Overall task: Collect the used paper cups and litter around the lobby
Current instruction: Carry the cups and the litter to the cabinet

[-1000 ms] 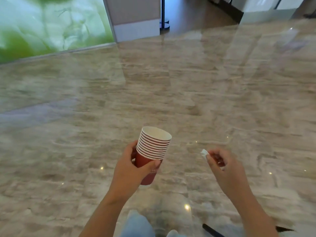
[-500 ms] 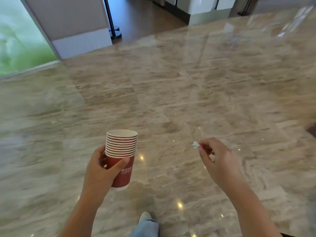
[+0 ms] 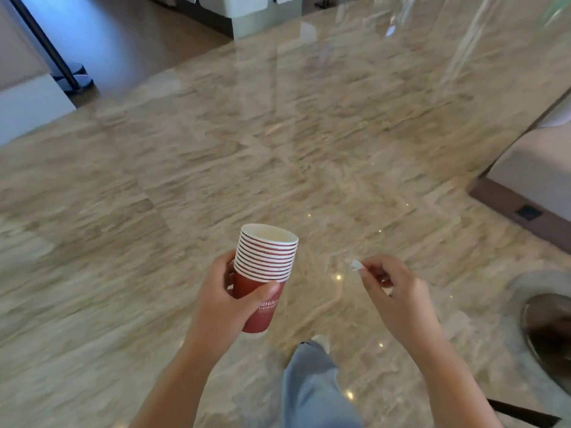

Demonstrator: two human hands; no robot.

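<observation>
Over a polished beige marble floor [image 3: 278,149], mid-frame, the left hand [image 3: 221,307] grips one stack of red paper cups [image 3: 265,264]: thumb across the front of the lowest cup, fingers wrapped behind it. The stack is off the floor, roughly upright and leaning a little to the right. By the white rims there are about ten cups nested; blur makes the exact count unsure. White print on the bottom cup reads "Hilton" over "Garden", and the rest is lost round the cup's curve. Just beside the stack but apart from it, the right hand [image 3: 392,291] pinches one small white scrap of litter [image 3: 355,265] between thumb and fingertip, with the other fingers loosely curled. Below the hands are one leg [image 3: 312,381] in pale blue jeans and one light shoe [image 3: 321,339] toe. Top left stands one dark post [image 3: 46,47] on a round base. At the right edge is one pale bench [image 3: 531,168] on a dark plinth. Lower right is one round stone-rimmed opening [image 3: 525,282], its contents too blurred to tell.
</observation>
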